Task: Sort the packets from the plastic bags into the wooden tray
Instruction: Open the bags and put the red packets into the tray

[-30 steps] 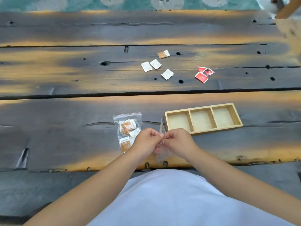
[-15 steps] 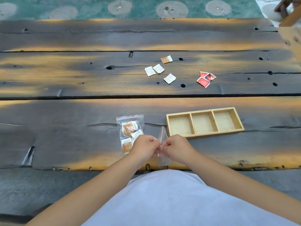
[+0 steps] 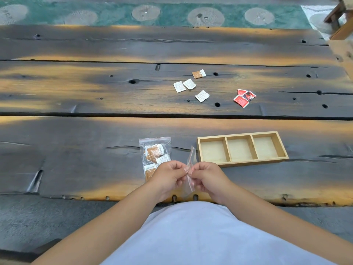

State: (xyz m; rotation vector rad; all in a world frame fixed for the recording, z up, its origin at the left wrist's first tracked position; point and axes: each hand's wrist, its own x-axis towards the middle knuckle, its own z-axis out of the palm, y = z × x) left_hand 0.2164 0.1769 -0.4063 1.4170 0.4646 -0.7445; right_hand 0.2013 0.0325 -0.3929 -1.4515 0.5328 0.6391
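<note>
My left hand [image 3: 169, 175] and my right hand [image 3: 207, 175] both pinch a clear, empty plastic bag [image 3: 191, 159] with a red zip strip, held edge-on at the table's near edge. A second clear bag [image 3: 154, 153] with brown and white packets lies flat just left of my left hand. The wooden tray [image 3: 242, 164] with three bare compartments sits right of my hands. Farther out lie three white packets [image 3: 189, 84], one brown packet [image 3: 198, 74] and a few red packets [image 3: 244, 97].
The table [image 3: 76, 150] is made of dark, scorched wooden planks with gaps, holes and notches. Its near edge runs just under my hands. Green patterned floor [image 3: 114, 12] shows beyond the far edge, and wooden furniture [image 3: 342, 22] stands at the top right.
My hands stay together on the empty bag with barely any shift. The camera has tilted so the whole scene sits slightly lower in view.
</note>
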